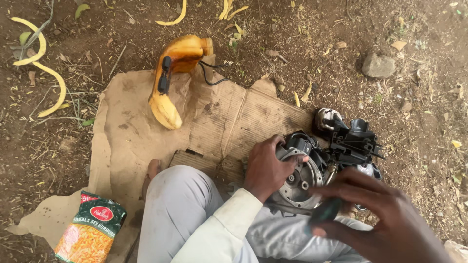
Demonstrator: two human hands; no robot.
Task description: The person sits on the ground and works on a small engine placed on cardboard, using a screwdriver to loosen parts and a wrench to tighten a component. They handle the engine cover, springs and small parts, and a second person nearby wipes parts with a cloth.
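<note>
**Engine assembly held steady on the cardboard**

Engine assembly (312, 168), a grey metal housing with black parts behind it, is sitting at the near right of the head view, on the right edge of a torn cardboard sheet (146, 131) spread over bare dirt. The left hand (267, 168) is closing over the round metal face of the assembly, fingers curling across its top rim. The right hand (385, 219) is hovering nearer the camera, blurred, its fingers pinching a small dark green object (325, 212) just beside the housing. A yellow plastic casing (173, 80) with black wires is lying at the far edge of the cardboard. A green and orange snack packet (92, 229) is resting at the near left. A grey stone (379, 65) is sitting on the dirt at the far right.
</note>
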